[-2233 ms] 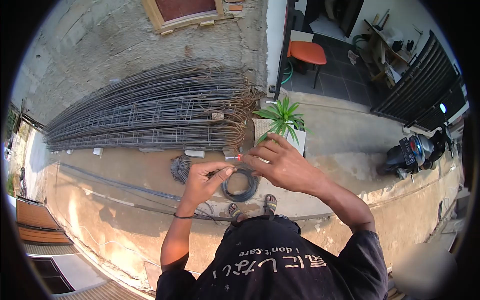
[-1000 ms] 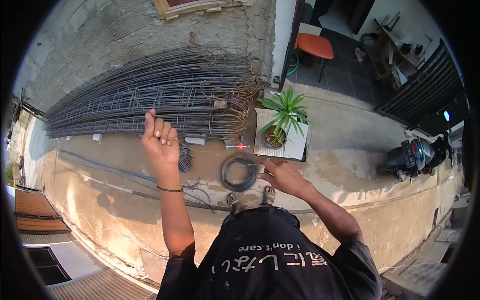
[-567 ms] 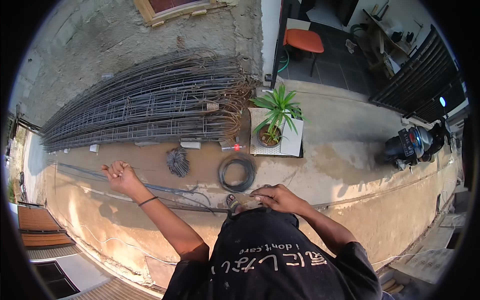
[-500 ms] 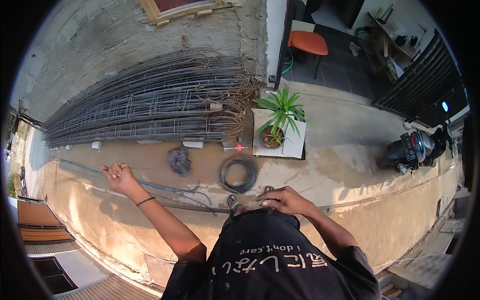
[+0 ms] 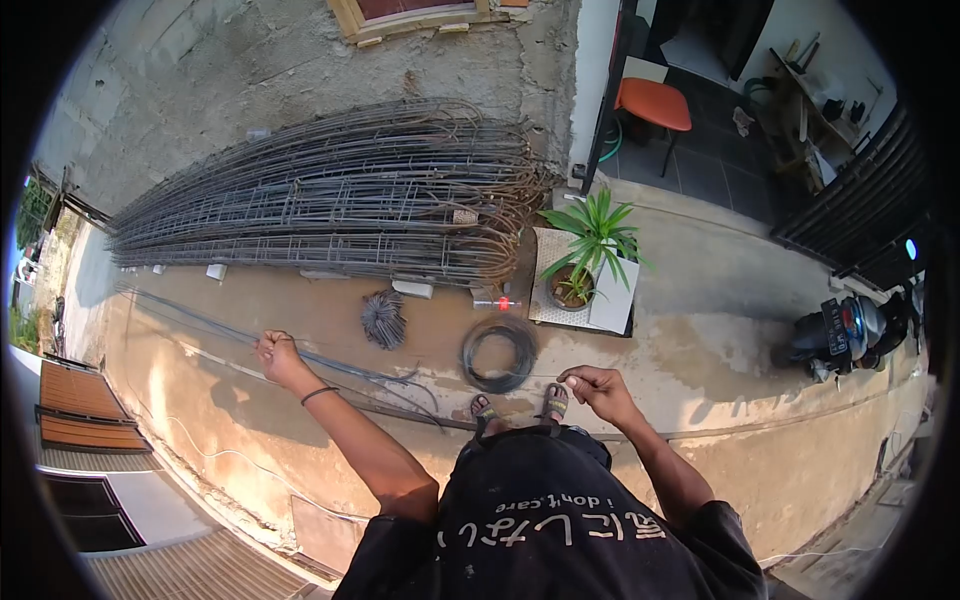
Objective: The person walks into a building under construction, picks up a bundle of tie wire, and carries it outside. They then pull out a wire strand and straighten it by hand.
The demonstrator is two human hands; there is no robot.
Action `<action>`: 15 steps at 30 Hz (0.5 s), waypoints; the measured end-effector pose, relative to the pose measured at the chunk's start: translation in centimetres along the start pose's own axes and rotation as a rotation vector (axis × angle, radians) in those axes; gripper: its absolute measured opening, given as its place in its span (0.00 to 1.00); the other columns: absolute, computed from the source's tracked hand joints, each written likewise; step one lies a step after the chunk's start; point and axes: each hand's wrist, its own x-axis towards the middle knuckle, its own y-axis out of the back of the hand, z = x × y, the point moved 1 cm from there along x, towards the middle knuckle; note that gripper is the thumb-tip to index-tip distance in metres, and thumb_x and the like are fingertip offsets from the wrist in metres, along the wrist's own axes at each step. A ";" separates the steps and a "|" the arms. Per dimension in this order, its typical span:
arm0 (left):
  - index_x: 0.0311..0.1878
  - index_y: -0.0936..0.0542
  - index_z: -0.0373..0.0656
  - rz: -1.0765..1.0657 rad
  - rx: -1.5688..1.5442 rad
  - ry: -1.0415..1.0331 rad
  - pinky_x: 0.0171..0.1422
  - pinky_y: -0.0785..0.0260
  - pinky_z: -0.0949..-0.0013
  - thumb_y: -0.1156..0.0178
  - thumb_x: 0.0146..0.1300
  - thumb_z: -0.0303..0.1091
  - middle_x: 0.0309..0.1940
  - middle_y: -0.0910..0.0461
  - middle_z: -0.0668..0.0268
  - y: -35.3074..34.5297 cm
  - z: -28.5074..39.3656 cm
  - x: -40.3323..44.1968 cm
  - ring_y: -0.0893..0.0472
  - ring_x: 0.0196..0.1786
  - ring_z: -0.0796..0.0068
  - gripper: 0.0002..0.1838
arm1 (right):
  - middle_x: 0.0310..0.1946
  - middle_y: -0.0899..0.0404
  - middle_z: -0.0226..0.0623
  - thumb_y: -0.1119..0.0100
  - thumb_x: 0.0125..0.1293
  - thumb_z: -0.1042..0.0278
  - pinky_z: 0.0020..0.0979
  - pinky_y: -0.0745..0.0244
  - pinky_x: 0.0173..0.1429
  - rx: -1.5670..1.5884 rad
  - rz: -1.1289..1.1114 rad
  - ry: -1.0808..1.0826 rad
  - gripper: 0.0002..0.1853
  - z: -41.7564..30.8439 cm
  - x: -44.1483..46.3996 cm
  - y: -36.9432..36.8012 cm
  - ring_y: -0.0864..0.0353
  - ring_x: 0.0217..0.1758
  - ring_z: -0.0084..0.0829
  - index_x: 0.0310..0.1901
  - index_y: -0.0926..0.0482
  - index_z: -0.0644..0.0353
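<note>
My left hand (image 5: 278,358) is closed, fingers curled, held out above the ground beside several long thin steel rods (image 5: 340,368). Anything inside it is too fine to make out. Above my sandalled feet, my right hand (image 5: 600,393) is closed in a pinch, and what looks like a thin wire (image 5: 545,376) shows at its fingertips. Just ahead of my feet lies a coil of wire (image 5: 498,355). To its left sits a bundle of short bent metal pieces (image 5: 383,320).
Long rebar cages (image 5: 320,210) are stacked along the rough wall, raised on blocks. A potted plant (image 5: 572,288) stands on tiles, near a plastic bottle (image 5: 497,304). A motorbike (image 5: 850,335) is parked at the right, and an orange chair (image 5: 655,103) stands in the doorway.
My left hand has drawn in to the right and stays closed. My right hand has shifted right, away from my body, still pinching. The whole view has moved slightly.
</note>
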 end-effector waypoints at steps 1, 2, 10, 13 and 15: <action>0.42 0.31 0.45 0.035 -0.047 0.038 0.17 0.52 0.76 0.58 0.70 0.27 0.10 0.51 0.75 0.1 1.1 1.8 0.49 0.11 0.83 0.05 | 0.28 0.18 0.31 0.42 0.70 0.63 0.23 0.29 0.38 -0.082 -0.046 0.096 0.11 0.4 -0.5 0.1 0.26 0.32 0.15 0.42 0.16 0.62; 0.42 0.31 0.45 0.045 -0.042 0.044 0.17 0.52 0.76 0.58 0.70 0.27 0.10 0.51 0.75 0.4 2.6 3.4 0.49 0.11 0.83 0.05 | 0.28 0.18 0.31 0.42 0.69 0.63 0.24 0.29 0.38 -0.160 -0.086 0.191 0.11 0.7 -1.0 0.2 0.25 0.31 0.15 0.41 0.16 0.61; 0.27 0.33 0.42 0.600 0.194 -0.137 0.17 0.50 0.72 0.57 0.65 0.23 0.12 0.45 0.73 5.3 8.4 9.3 0.43 0.12 0.79 0.10 | 0.25 0.16 0.36 0.40 0.67 0.68 0.27 0.28 0.35 -0.120 -0.482 0.230 0.08 -7.0 -6.2 -1.1 0.22 0.26 0.21 0.40 0.15 0.63; 0.24 0.33 0.42 0.451 0.483 -0.115 0.18 0.46 0.71 0.55 0.66 0.26 0.13 0.40 0.72 8.6 6.3 5.5 0.40 0.13 0.78 0.12 | 0.29 0.16 0.38 0.39 0.67 0.66 0.30 0.28 0.36 -0.307 -0.244 0.205 0.09 -4.6 -4.4 1.0 0.20 0.29 0.28 0.42 0.16 0.60; 0.24 0.33 0.43 0.164 0.803 -0.092 0.19 0.43 0.71 0.53 0.69 0.28 0.12 0.40 0.73 10.4 4.2 2.3 0.41 0.13 0.78 0.13 | 0.31 0.16 0.38 0.39 0.66 0.64 0.31 0.27 0.37 -0.514 -0.135 0.186 0.09 -3.0 -3.5 3.5 0.19 0.31 0.31 0.43 0.16 0.58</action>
